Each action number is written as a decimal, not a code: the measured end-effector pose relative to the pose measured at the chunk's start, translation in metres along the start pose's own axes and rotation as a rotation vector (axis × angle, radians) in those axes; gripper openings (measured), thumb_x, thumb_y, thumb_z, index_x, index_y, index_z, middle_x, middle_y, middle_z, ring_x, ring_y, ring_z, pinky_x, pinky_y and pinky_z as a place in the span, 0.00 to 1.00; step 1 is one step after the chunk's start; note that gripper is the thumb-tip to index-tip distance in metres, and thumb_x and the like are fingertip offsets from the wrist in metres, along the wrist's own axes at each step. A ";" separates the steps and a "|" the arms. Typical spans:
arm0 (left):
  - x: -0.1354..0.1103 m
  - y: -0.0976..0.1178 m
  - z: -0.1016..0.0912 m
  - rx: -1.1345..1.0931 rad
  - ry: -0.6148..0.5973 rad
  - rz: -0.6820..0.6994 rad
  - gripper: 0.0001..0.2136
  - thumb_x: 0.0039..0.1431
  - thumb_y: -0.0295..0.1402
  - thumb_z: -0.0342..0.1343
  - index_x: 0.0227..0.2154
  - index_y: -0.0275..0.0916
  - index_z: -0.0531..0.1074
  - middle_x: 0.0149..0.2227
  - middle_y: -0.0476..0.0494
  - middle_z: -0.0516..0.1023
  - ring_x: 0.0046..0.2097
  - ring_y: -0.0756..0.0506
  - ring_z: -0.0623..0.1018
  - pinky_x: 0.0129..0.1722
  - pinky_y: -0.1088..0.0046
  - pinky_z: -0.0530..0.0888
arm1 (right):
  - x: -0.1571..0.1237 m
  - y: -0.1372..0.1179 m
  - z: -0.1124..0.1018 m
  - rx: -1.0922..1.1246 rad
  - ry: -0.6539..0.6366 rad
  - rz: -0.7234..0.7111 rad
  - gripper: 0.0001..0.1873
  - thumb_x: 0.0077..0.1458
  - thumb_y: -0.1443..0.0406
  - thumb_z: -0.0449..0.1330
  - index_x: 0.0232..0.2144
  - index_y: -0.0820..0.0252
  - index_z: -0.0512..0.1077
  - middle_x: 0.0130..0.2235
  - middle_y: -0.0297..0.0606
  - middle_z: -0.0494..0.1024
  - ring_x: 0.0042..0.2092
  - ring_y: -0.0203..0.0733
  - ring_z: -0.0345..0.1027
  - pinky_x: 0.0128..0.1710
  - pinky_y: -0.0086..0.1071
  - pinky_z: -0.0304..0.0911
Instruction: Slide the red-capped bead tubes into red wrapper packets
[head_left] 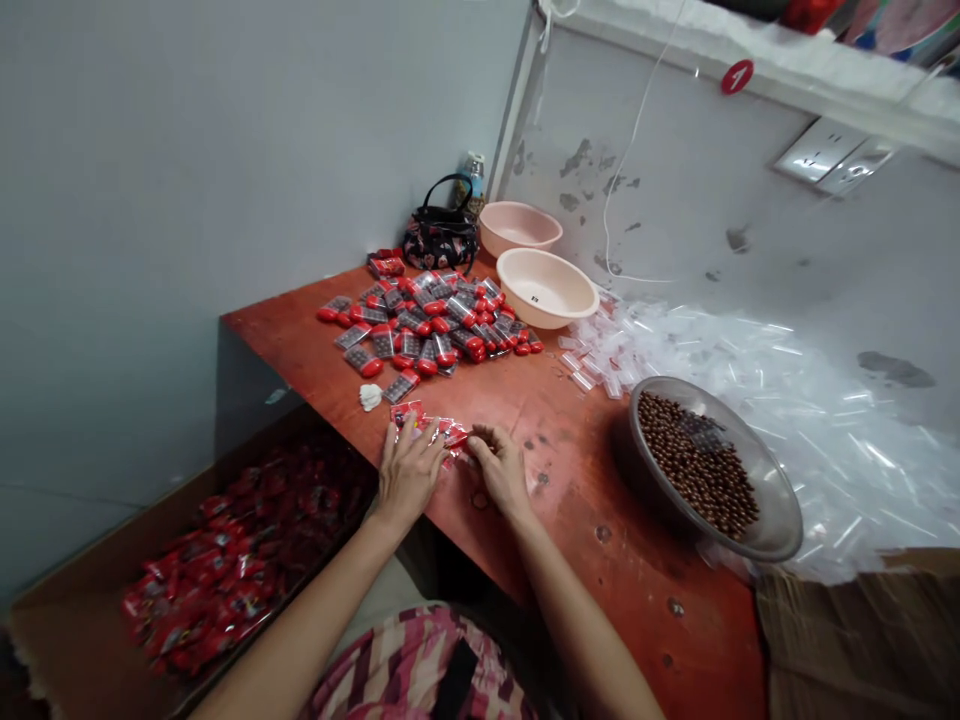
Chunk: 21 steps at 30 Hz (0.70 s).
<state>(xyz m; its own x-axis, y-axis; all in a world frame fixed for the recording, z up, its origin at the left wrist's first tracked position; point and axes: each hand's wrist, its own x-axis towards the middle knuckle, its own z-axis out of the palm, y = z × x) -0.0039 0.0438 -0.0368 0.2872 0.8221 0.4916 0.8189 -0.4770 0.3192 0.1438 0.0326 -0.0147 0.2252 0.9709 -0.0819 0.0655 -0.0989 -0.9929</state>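
Small red printed packets (pixel 407 409) lie at the table's near left edge. My left hand (pixel 409 475) rests on them, palm down with its fingers stretched out. To its right, my right hand (pixel 504 472) has its fingers curled, with the thumb and fingertips closed on the edge of a red packet (pixel 454 438). What lies under its curled fingers is partly hidden. Just beyond the hands sit a crumpled white wad (pixel 370 397) and a heap of clear cases with red ends and dark contents (pixel 427 325).
A grey bowl (pixel 784 500) holds brown beads, with a pile of clear plastic cases (pixel 840 430) behind it. Two pale basins (pixel 551 315) and a black flowered bag (pixel 441 240) stand at the back. Below the left edge, a cardboard box (pixel 67 620) contains red packets.
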 end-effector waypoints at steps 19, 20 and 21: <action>0.018 0.004 -0.032 -1.524 -0.476 -0.936 0.12 0.40 0.37 0.62 0.28 0.35 0.75 0.30 0.42 0.77 0.34 0.44 0.76 0.34 0.70 0.74 | 0.017 -0.028 0.002 0.142 -0.238 0.130 0.26 0.34 0.62 0.66 0.38 0.62 0.65 0.18 0.25 0.68 0.18 0.31 0.60 0.19 0.24 0.55; 0.018 0.005 -0.031 -1.582 -0.506 -0.962 0.12 0.40 0.36 0.62 0.28 0.34 0.75 0.29 0.42 0.76 0.33 0.45 0.76 0.34 0.70 0.73 | 0.017 -0.026 0.003 0.097 -0.261 0.111 0.25 0.34 0.61 0.66 0.37 0.62 0.66 0.18 0.25 0.68 0.18 0.30 0.60 0.19 0.23 0.55; 0.018 0.006 -0.031 -1.605 -0.503 -0.973 0.11 0.40 0.36 0.62 0.27 0.34 0.75 0.28 0.43 0.76 0.32 0.46 0.76 0.34 0.71 0.73 | 0.018 -0.024 0.003 0.039 -0.300 0.082 0.23 0.36 0.61 0.65 0.37 0.61 0.67 0.18 0.25 0.68 0.18 0.30 0.60 0.19 0.23 0.55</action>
<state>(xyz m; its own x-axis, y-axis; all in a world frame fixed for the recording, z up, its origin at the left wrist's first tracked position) -0.0089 0.0462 -0.0011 0.4199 0.7994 -0.4297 -0.3001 0.5692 0.7655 0.1436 0.0533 0.0072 -0.0692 0.9817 -0.1777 0.0205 -0.1767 -0.9841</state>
